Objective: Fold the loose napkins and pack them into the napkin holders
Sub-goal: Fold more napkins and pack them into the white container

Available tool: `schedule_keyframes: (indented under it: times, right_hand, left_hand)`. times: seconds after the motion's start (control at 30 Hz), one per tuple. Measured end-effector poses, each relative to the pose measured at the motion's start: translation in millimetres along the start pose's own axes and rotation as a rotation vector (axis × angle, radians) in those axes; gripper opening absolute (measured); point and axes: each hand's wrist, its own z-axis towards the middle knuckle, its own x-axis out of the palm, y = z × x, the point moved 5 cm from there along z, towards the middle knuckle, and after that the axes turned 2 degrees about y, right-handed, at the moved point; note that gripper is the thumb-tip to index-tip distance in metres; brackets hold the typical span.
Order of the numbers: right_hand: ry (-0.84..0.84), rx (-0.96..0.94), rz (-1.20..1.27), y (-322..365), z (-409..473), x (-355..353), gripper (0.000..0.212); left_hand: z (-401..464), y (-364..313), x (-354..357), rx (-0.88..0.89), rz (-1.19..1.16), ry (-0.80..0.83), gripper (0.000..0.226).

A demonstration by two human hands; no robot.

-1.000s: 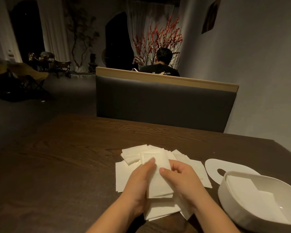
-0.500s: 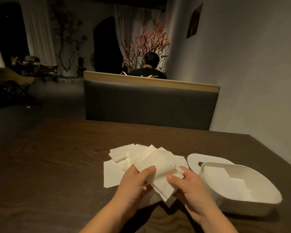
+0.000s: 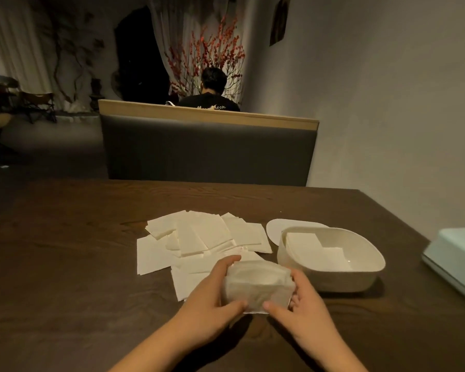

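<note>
A thick, squared stack of folded white paper napkins point(image 3: 257, 287) sits between both hands just above the dark wooden worktop point(image 3: 65, 264). The left hand point(image 3: 212, 299) curls round its left end, thumb under the near edge; the right hand point(image 3: 304, 304) grips the right end the same way. Beyond the left hand lies a loose scatter of flat white napkins point(image 3: 199, 237), overlapping and too many to count. Just beyond the right hand stands one white oval napkin holder point(image 3: 330, 260), open, with a few napkins inside; one flat white lid point(image 3: 274, 228) lies behind it. One pale green box point(image 3: 454, 259) lies far right.
</note>
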Motion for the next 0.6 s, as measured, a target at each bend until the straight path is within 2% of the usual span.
schedule_keyframes:
  times: [0.07, 0.2, 0.27, 0.4, 0.6]
  right_hand:
    - [0.02, -0.007, -0.042, -2.6, 2.3, 1.6, 0.082]
    - [-0.01, -0.113, -0.098, -1.3, 2.3, 1.5, 0.071]
    - [-0.038, -0.137, -0.072, -2.1, 1.9, -2.4, 0.074]
    - [0.025, -0.15, -0.087, -5.9, 3.4, -1.0, 0.086]
    - [-0.021, -0.237, -0.11, -0.6, 3.6, -0.2, 0.084]
  left_hand:
    - [0.9, 0.0, 3.0, 0.005, 0.006, 0.015, 0.077]
    - [-0.2, -4.6, 3.0, 0.102, 0.051, -0.053, 0.07]
    - [-1.7, -3.6, 0.5, 0.115, 0.024, -0.083, 0.073]
    - [1.2, 1.2, 2.3, 0.095, 0.061, -0.045, 0.086]
    - [5.8, 0.5, -1.9, 0.108, 0.036, -0.164, 0.063]
